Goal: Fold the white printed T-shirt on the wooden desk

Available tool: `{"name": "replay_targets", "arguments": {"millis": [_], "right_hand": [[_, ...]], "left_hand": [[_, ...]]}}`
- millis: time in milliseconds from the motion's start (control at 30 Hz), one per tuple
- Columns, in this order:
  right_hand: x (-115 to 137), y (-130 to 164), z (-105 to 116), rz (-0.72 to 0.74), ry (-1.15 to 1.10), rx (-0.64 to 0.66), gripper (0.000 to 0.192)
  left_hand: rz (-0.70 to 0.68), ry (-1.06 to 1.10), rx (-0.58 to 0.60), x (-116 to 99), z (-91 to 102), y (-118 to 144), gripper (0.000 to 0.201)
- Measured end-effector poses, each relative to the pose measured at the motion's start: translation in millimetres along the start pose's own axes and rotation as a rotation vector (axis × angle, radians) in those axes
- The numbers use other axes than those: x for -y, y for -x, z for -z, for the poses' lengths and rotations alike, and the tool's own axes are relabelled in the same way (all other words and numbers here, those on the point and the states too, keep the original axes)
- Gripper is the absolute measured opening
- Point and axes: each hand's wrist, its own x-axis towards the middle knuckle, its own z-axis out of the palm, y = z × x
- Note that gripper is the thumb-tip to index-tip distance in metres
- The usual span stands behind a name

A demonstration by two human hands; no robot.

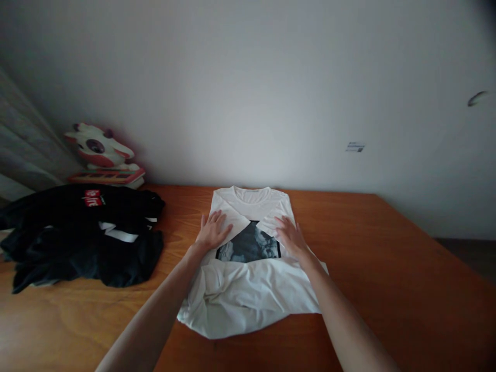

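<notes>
Wooden table (387,268), plain white wall (271,77)

Home room: wooden table (387,268), clothes pile (81,237), toy (101,147).

Under the left hand (212,230) and the right hand (290,236), parts of the white shirt (248,294) hidden from sight. Between the hands, only part of the dark picture (248,245) showing, the rest tucked under folded sleeves and bunched cloth; too dim to tell what it shows. Far left of the left hand, black clothes (77,237) cut off by the edge. Past the right hand, a small label (355,148) on the wall, too tiny to read. Both arms cut off at the bottom.
</notes>
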Motion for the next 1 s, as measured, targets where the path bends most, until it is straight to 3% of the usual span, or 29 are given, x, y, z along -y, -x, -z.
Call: {"name": "replay_targets", "arguments": {"millis": [100,167,233,333,433,567,700,833,1000], "right_hand": [[-8,14,17,0.080,-0.074,-0.090,0.047],[-16,37,31,0.242,-0.166,-0.136,0.042],[-26,67,44,0.340,-0.201,-0.100,0.039],[-42,108,55,0.328,-0.105,-0.091,0.037],[-54,129,54,0.289,-0.056,-0.076,0.047],[-55,130,52,0.241,-0.153,-0.085,0.033],[-42,136,66,0.206,-0.303,-0.067,0.034],[-30,159,90,0.062,-0.505,0.115,0.041],[-33,187,108,-0.026,-0.644,0.324,0.039]], "left_hand": [[-0.063,0.123,0.003,2,23.9,15,0.045],[-0.174,0.220,0.049,4,45.9,40,0.042],[-0.242,0.282,0.097,6,67.5,75,0.040],[-0.192,0.232,0.152,10,88.9,126,0.042],[-0.123,0.179,0.155,13,94.5,154,0.054],[-0.123,0.278,0.145,7,94.1,157,0.032],[-0.062,0.533,0.212,-1,104.5,157,0.022],[0.109,0.905,0.240,-1,122.8,170,0.026],[0.146,1.191,0.292,10,138.2,184,0.032]]}}
